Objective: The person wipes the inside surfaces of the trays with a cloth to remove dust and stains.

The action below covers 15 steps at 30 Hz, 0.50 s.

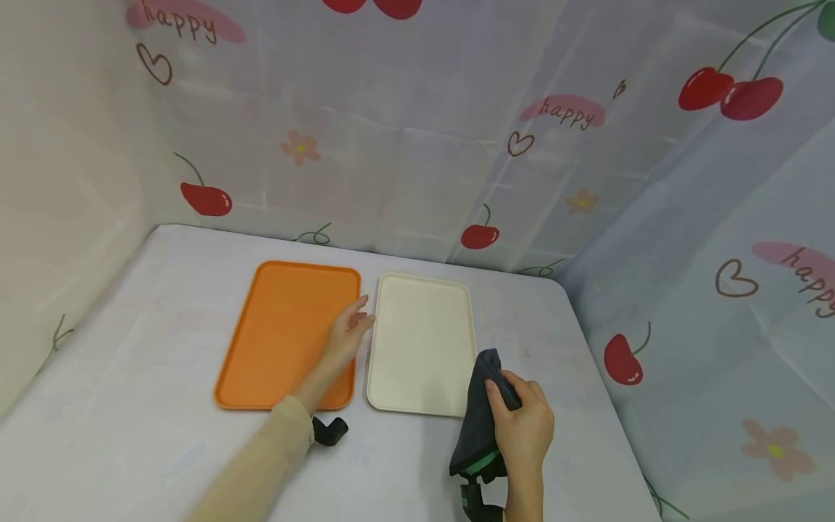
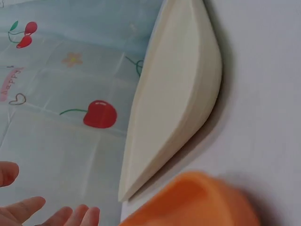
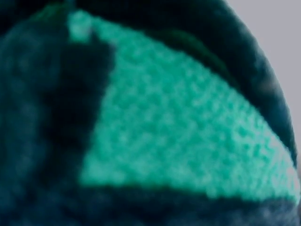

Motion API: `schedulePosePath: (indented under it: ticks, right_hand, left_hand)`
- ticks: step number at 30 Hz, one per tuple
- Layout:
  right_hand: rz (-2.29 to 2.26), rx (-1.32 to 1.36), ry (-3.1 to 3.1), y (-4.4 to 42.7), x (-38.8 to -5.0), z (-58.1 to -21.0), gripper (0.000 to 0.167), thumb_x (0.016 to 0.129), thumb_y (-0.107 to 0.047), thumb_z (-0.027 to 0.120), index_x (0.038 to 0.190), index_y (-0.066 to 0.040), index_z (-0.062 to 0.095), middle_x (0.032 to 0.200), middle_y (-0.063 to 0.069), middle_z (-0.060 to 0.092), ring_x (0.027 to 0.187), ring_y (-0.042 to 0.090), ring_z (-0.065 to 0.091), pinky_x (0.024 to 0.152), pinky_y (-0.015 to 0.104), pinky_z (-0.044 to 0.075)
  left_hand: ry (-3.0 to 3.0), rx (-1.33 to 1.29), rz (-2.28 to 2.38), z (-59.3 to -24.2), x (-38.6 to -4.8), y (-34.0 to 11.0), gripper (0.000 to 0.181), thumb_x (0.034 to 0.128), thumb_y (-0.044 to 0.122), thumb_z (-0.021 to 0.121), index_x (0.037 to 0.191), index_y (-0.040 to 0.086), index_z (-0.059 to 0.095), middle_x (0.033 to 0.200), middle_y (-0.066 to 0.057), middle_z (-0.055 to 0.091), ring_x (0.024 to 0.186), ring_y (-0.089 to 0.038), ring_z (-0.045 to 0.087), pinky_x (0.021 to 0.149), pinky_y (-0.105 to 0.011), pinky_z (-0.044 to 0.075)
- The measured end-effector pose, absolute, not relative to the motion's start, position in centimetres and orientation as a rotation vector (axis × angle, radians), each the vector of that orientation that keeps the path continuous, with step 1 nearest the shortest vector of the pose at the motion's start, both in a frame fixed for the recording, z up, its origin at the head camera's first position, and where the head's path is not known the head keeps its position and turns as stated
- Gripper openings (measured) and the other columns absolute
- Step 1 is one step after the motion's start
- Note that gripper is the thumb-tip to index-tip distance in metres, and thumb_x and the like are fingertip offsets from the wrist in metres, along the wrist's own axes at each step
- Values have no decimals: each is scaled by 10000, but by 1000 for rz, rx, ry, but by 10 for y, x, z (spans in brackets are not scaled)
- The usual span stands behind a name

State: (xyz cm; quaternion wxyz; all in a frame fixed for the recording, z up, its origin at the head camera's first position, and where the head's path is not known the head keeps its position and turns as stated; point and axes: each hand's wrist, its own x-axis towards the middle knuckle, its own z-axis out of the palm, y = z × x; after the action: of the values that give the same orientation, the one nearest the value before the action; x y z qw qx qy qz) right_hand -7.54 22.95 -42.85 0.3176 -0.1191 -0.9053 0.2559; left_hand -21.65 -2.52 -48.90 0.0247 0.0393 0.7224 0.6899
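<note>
The right hand [image 1: 525, 428] has its grip clamped on a dark fabric piece [image 1: 479, 413], thumb on the left and fingers on the right pinching a fold of it. The piece is at the near right of the scene, beside the right edge of a cream tray [image 1: 420, 341]; whether it touches the tray or the bench [image 1: 117, 391] beneath, I cannot tell. The left hand [image 1: 349, 333] holds nothing: its grip is apart, the fingers loosely extended and spread over the right edge of an orange tray [image 1: 280, 341], pointing to the far right. In the left wrist view the fingertips [image 2: 87, 216] show well clear of both trays.

The two trays lie flat side by side, orange to the left and cream to the right, with a narrow strip of white bench between them. The left forearm, in a beige sleeve [image 1: 261, 464], crosses in front of the near right part of the orange tray, and the fabric piece hides the near right corner of the cream one. Behind the bench hangs a pale curtain [image 1: 391, 145] printed with cherries, hearts and "happy". A black fitting [image 1: 330, 433] shows at the left wrist.

The fabric piece is dark grey, narrow at the far end and wider at the near end, where a green strip shows. The right wrist view, blurred, has a textured green area [image 3: 183, 122] bordered by dark material.
</note>
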Motion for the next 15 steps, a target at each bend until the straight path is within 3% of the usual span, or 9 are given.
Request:
schedulePosePath:
  ticks: [7, 11, 15]
  right_hand:
    - [676, -307, -2390, 229, -78, -428, 239, 799, -160, 797, 1010, -53, 764, 771, 98, 642, 650, 238, 565, 516, 274, 385]
    - [679, -309, -2391, 229, -79, -429, 237, 799, -157, 796, 1010, -54, 763, 775, 100, 645, 660, 242, 569, 519, 277, 385]
    - [686, -315, -2395, 228, -80, -430, 235, 802, -161, 796, 1011, -59, 764, 778, 97, 646, 660, 236, 567, 515, 268, 381]
  left_hand:
    - [2197, 77, 2149, -466, -213, -82, 503, 1025, 155, 492, 1499, 48, 359, 1495, -183, 396, 1270, -321, 475, 1052, -421, 456]
    - [2281, 54, 2104, -456, -209, -115, 518, 1031, 164, 478, 1516, 58, 331, 1485, -197, 392, 1261, -283, 490, 929, -183, 480]
    - [2382, 52, 2048, -456, -205, -153, 548, 1039, 217, 466, 1530, 51, 290, 1481, -203, 372, 1140, -80, 515, 849, -63, 444]
